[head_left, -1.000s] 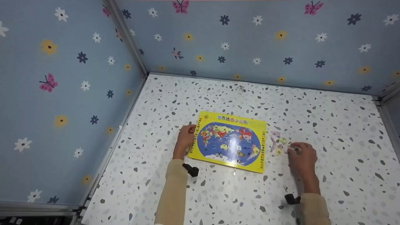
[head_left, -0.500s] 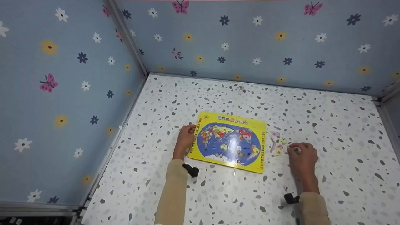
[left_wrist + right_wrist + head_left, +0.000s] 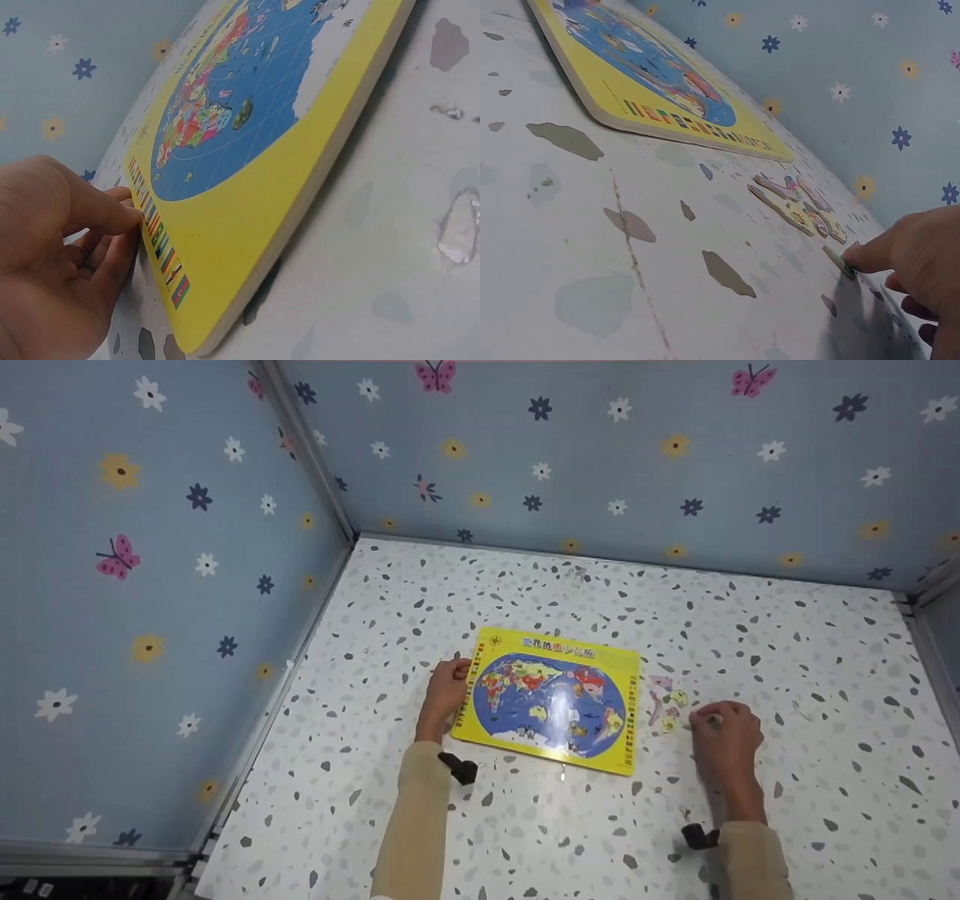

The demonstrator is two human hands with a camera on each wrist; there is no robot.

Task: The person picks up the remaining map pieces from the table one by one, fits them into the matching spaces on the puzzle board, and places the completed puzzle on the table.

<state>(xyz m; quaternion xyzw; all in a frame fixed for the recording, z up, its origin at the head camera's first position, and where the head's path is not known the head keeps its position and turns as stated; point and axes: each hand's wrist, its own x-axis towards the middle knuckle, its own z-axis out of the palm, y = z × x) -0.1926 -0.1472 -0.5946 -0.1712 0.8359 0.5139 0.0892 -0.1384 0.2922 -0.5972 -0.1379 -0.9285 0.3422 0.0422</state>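
Observation:
A yellow-framed world map puzzle board lies flat on the speckled table. My left hand holds the board's left edge, and in the left wrist view its thumb rests at the row of printed flags. To the right of the board, several loose puzzle pieces lie in a small cluster. My right hand is just right of them, thumb and index finger bent toward each other. In the right wrist view its fingertip is on a small greenish puzzle piece close over the table, partly hidden by the finger.
Blue flowered panels stand behind the table and along its left side. A small clear scrap lies near the back edge. Black wrist straps are on both sleeves.
The right hand's fingertips have drawn slightly lower at the small piece, which showed pale between them before. The left hand and board stay put.

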